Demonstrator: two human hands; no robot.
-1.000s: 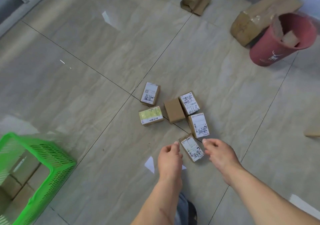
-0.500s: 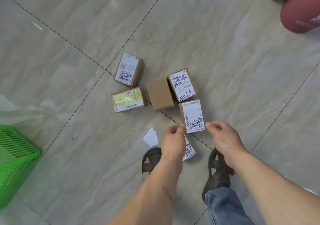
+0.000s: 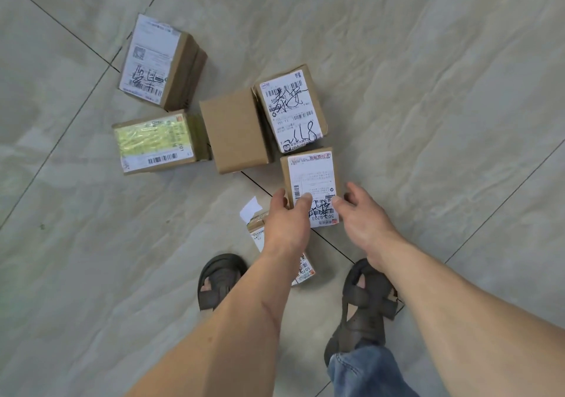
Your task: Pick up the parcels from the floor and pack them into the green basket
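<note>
Parcels, small brown cardboard boxes, lie on the grey tiled floor [image 3: 428, 91]; the landmark is the plain unlabelled brown box [image 3: 234, 130]. Left of it sit a white-labelled box [image 3: 156, 60] and, nearer the person, a yellow-labelled box [image 3: 154, 141]; touching its right side is a scrawled-label box [image 3: 290, 111]. Just beyond that, toward the person, lies the target white-labelled parcel [image 3: 312, 185], long axis running away from the person. The left hand [image 3: 286, 222] pinches its near left edge, thumb on the label; the right hand [image 3: 363, 213], fingers loosely spread, touches its right edge without gripping yet. Another parcel [image 3: 301, 270] lies under the left wrist. The green basket is out of view.
</note>
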